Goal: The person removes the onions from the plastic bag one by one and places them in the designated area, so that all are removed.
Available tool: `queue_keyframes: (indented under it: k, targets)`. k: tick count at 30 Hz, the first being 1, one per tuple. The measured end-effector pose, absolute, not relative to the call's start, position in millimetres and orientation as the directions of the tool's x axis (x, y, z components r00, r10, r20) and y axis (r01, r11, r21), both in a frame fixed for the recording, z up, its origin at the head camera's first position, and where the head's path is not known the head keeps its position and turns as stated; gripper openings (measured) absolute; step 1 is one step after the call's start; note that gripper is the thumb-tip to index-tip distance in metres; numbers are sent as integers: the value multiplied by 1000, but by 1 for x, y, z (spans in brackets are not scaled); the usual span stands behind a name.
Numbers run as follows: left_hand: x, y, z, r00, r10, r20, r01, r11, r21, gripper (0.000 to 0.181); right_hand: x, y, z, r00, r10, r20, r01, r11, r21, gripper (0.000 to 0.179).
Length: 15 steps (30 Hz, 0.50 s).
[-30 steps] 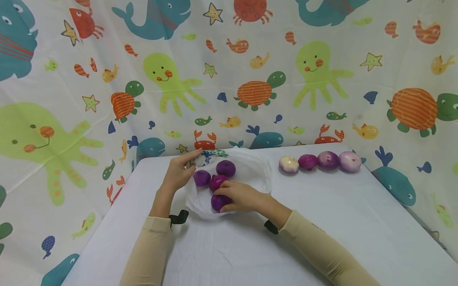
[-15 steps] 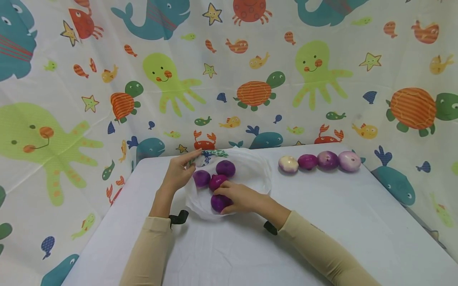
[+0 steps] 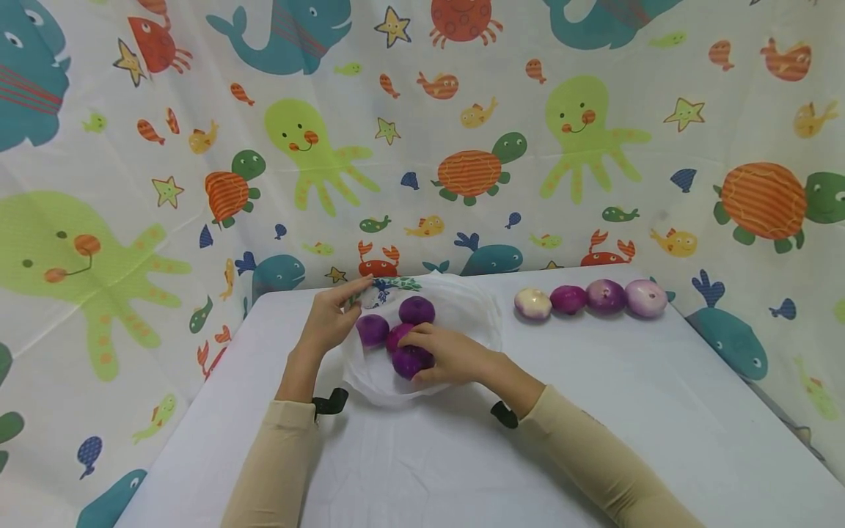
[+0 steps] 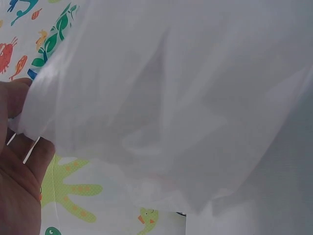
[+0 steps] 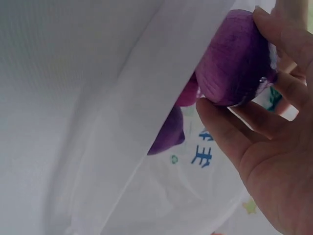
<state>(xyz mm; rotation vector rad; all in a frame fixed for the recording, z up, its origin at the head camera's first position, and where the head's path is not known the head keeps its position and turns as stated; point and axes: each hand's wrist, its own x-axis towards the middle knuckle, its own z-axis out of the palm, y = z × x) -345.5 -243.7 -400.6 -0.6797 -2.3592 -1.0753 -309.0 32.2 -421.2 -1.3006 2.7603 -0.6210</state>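
Observation:
A white plastic bag [image 3: 376,385] with printed green and blue marks lies spread on the table, its mouth toward me. At its left rim my left hand [image 3: 326,320] pinches the plastic between thumb and fingers; the bag's side [image 4: 146,117] fills most of the left wrist view. My right hand [image 3: 455,357] grips a purple onion [image 3: 408,361] at the front of the bag. In the right wrist view, fingers and thumb wrap that onion [image 5: 232,61]. Behind it are a magenta onion [image 3: 394,339], partly hidden, and two purple onions, one at left [image 3: 372,331] and one at back [image 3: 416,311].
Right of the bag, at the back of the white table [image 3: 409,469], several onions stand in a row: a pale one [image 3: 532,303], a magenta one [image 3: 568,299], a purple one [image 3: 605,296] and a pale violet one [image 3: 646,298]. A sea-animal curtain [image 3: 422,242] hangs behind.
My right hand has shifted slightly up and to the right with the purple onion, which now overlaps the magenta one more. The left hand has stayed in place.

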Motion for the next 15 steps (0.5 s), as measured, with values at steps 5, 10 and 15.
queue_keyframes:
  k: [5, 10, 15]
  targets:
    - [-345, -244, -401, -770, 245, 589, 606, 567, 557, 50, -312, 37, -416, -646, -744, 170, -743, 561, -367, 62]
    - [-346, -245, -402, -769, 243, 591, 608, 566, 557, 50, -314, 41, -415, -621, -758, 200, -767, 534, -356, 60]
    - [-346, -245, -401, -766, 246, 594, 611, 566, 554, 50, -317, 47, -414, -599, -765, 235, -786, 509, -351, 60]
